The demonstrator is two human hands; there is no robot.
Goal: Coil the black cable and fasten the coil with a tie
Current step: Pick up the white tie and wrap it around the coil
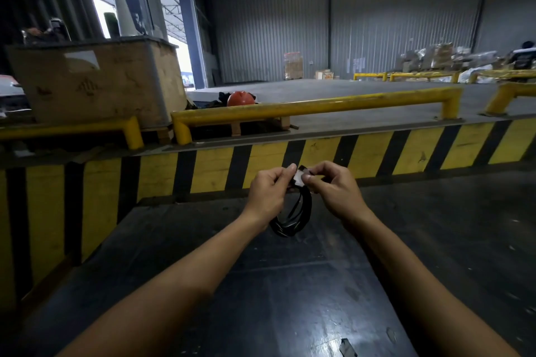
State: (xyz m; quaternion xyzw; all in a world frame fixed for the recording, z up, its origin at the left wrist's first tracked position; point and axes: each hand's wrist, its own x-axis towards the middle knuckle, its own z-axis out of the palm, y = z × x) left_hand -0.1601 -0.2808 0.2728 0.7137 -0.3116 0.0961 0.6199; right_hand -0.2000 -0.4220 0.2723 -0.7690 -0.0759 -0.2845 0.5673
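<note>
Between both hands, black cable (293, 213) coil hanging, left hand (268, 193), right hand (333, 187) pinching tie (299, 175)

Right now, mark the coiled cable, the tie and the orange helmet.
coiled cable (293, 220): head view, hanging lower loops.
tie (298, 175): head view, pale strip between both hands' fingertips.
orange helmet (240, 98): head view, top of its dome.

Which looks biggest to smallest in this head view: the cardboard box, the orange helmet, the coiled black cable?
1. cardboard box, by far the largest.
2. coiled black cable and orange helmet look about alike; the cable hangs much nearer the camera, so I won't rank them.
</note>
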